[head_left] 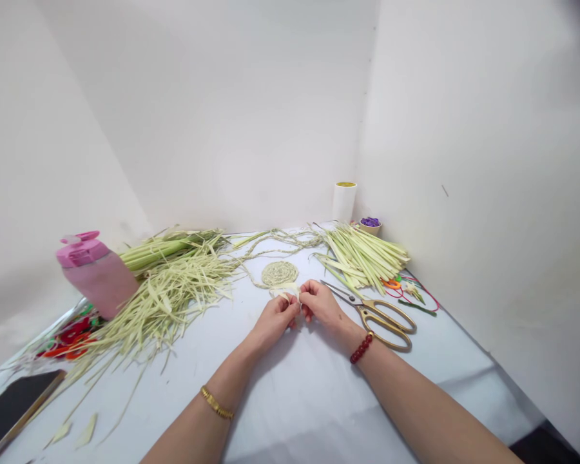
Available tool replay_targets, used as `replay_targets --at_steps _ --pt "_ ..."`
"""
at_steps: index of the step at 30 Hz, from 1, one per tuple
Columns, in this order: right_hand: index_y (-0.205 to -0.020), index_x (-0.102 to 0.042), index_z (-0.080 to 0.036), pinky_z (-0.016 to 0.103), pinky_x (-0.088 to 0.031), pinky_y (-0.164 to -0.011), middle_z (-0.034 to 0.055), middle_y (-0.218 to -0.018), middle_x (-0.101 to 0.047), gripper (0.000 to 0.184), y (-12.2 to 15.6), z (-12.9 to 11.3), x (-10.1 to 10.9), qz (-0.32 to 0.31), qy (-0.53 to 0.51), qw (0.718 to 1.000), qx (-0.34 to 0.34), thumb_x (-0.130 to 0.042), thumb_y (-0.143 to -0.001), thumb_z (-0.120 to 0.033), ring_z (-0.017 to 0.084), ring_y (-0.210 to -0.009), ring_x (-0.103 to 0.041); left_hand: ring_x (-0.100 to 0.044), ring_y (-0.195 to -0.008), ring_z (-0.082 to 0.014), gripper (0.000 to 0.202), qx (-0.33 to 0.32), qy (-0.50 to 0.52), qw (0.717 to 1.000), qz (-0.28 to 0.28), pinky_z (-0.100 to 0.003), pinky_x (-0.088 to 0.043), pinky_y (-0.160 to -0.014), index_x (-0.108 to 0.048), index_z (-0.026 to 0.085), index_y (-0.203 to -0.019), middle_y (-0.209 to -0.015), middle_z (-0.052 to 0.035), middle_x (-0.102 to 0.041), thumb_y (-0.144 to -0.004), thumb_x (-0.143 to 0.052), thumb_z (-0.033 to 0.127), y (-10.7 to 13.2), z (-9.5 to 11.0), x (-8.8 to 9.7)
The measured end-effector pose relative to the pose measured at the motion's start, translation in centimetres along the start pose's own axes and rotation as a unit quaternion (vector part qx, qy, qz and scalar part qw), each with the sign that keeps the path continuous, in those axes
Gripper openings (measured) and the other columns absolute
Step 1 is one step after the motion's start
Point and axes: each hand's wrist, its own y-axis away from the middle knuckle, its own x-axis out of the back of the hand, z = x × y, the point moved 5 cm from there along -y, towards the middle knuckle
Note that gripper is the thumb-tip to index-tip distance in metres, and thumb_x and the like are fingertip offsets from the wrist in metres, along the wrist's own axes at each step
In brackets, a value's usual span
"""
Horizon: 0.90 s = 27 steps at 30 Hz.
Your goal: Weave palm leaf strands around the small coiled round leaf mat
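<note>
My left hand and my right hand meet near the middle of the table, fingertips pinched almost together. Between them runs a pale plant strip, gripped at both sides; its lower part is hidden by the fingers. Just beyond lies a flat round coil of braided straw. From it a long braided cord trails left and loops along the back. Close by my right hand rest large scissors with gold handles, blades slightly apart and pointing toward the hand.
Shredded pale strips and green stalks are heaped at the left beside a pink bottle. A dark flat object lies front left. Cut stalks, a white cup and a small bowl stand right, near the walls.
</note>
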Motion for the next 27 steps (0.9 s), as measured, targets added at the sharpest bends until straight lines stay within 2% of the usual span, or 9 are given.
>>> replay_targets --at_steps 6,12,15,18,22,25,27 --pt "-0.071 -0.046 -0.019 0.018 -0.037 -0.04 -0.0062 -0.047 -0.052 0.008 0.02 -0.05 -0.05 -0.017 -0.081 0.997 -0.002 -0.052 -0.066 -0.018 0.008 -0.039 -0.045 -0.045 -0.05 -0.0083 0.029 0.015 0.095 0.995 0.025 -0.022 -0.034 -0.052 -0.048 0.017 -0.076 -0.058 0.003 -0.052 -0.076 -0.062 0.042 0.12 0.02 0.07" --pt "-0.068 -0.047 -0.018 0.017 -0.03 -0.037 -0.0069 -0.045 -0.048 0.009 0.41 -0.52 -0.5 -0.074 -0.152 0.985 -0.037 -0.055 -0.065 -0.017 0.006 -0.037 -0.04 -0.048 -0.053 -0.0086 0.025 0.039 0.142 0.989 0.011 -0.022 -0.037 -0.054 -0.051 0.016 -0.077 -0.063 0.0005 -0.056 -0.074 -0.066 0.037 0.43 0.49 -0.11" --pt "-0.067 -0.047 -0.018 0.016 -0.024 -0.035 -0.0064 -0.05 -0.049 0.011 0.43 -0.47 -0.7 -0.11 -0.195 0.973 -0.06 -0.057 -0.062 -0.016 0.004 -0.038 -0.037 -0.049 -0.054 -0.0088 0.023 0.048 0.165 0.985 0.011 -0.023 -0.04 -0.056 -0.052 0.017 -0.077 -0.065 0.0004 -0.057 -0.072 -0.067 0.033 0.48 0.39 -0.14" --pt "-0.067 -0.047 -0.017 0.016 -0.02 -0.034 -0.0054 -0.056 -0.052 0.012 0.37 -0.34 -0.57 -0.121 -0.214 0.967 -0.072 -0.057 -0.061 -0.014 0.003 -0.039 -0.036 -0.046 -0.049 -0.0078 0.022 0.049 0.151 0.987 0.016 -0.022 -0.038 -0.052 -0.051 0.017 -0.078 -0.058 0.003 -0.053 -0.074 -0.066 0.033 0.4 0.15 0.03" --pt "-0.069 -0.046 -0.018 0.016 -0.016 -0.034 -0.0072 -0.054 -0.048 0.014 0.41 -0.28 -0.51 -0.139 -0.23 0.959 -0.088 -0.057 -0.06 -0.014 0.003 -0.038 -0.03 -0.037 -0.042 -0.0045 0.021 0.061 0.167 0.984 0.017 -0.02 -0.034 -0.048 -0.051 0.018 -0.078 -0.055 0.0064 -0.047 -0.073 -0.066 0.031 0.29 -0.18 0.32" --pt "-0.069 -0.047 -0.018 0.016 -0.02 -0.034 -0.0069 -0.053 -0.048 0.013 0.38 -0.31 -0.46 -0.132 -0.223 0.963 -0.08 -0.056 -0.061 -0.014 0.003 -0.038 -0.032 -0.035 -0.042 -0.0041 0.021 0.067 0.18 0.981 0.016 -0.02 -0.034 -0.047 -0.051 0.018 -0.078 -0.059 0.0061 -0.047 -0.072 -0.067 0.03 0.31 -0.06 0.35" --pt "-0.07 -0.048 -0.018 0.017 -0.027 -0.036 -0.0057 -0.053 -0.05 0.01 0.26 -0.35 -0.33 -0.107 -0.186 0.975 -0.053 -0.055 -0.062 -0.015 0.005 -0.04 -0.037 -0.039 -0.044 -0.0056 0.023 0.061 0.146 0.987 0.017 -0.021 -0.035 -0.048 -0.051 0.017 -0.077 -0.058 0.0047 -0.048 -0.074 -0.064 0.036 0.36 0.24 0.28"
